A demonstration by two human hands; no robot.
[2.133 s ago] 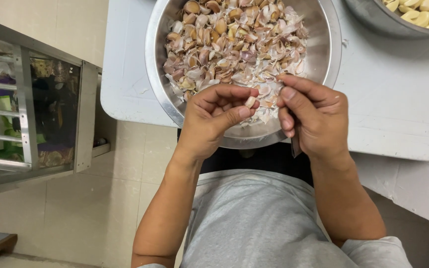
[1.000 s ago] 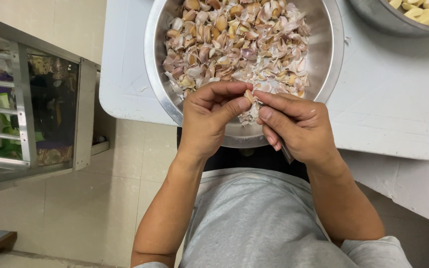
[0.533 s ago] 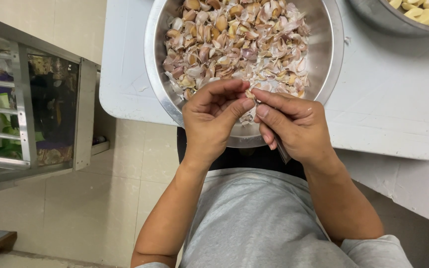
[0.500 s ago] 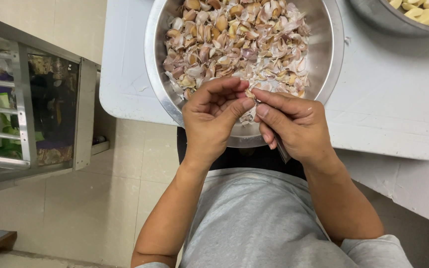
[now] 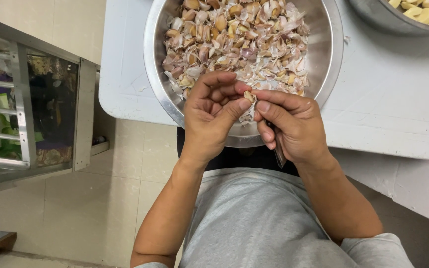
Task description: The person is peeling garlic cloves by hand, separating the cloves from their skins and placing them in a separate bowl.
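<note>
Standing beside the seated person, I am looking down past the grey shirt (image 5: 269,218) at both hands, which are meeting just over the near rim of the steel bowl (image 5: 331,54).

Left hand (image 5: 212,121): fingers curled narrow, thumb tip pressing up against a single garlic clove (image 5: 249,95). Right hand (image 5: 294,124): thumb and forefinger pinching the same clove from the other side; remaining fingers folded around a slim dark shaft (image 5: 279,155), probably a small knife, though the blade is hidden.

Judgement on technique: the clove is small, so the grip should stay at the fingertips, one hand bracing while the other lifts the papery skin from the tip. Working right over the bowl looks sensible, so that loose skin is falling inside.

Beyond the hands, the bowl is holding a heap of unpeeled cloves and skins (image 5: 234,44). It is sitting on a white table (image 5: 393,99). Farther right, a second bowl (image 5: 373,22) is showing pale peeled cloves (image 5: 423,10). A glass-fronted cabinet (image 5: 31,114) is standing to the left on the tiled floor.
</note>
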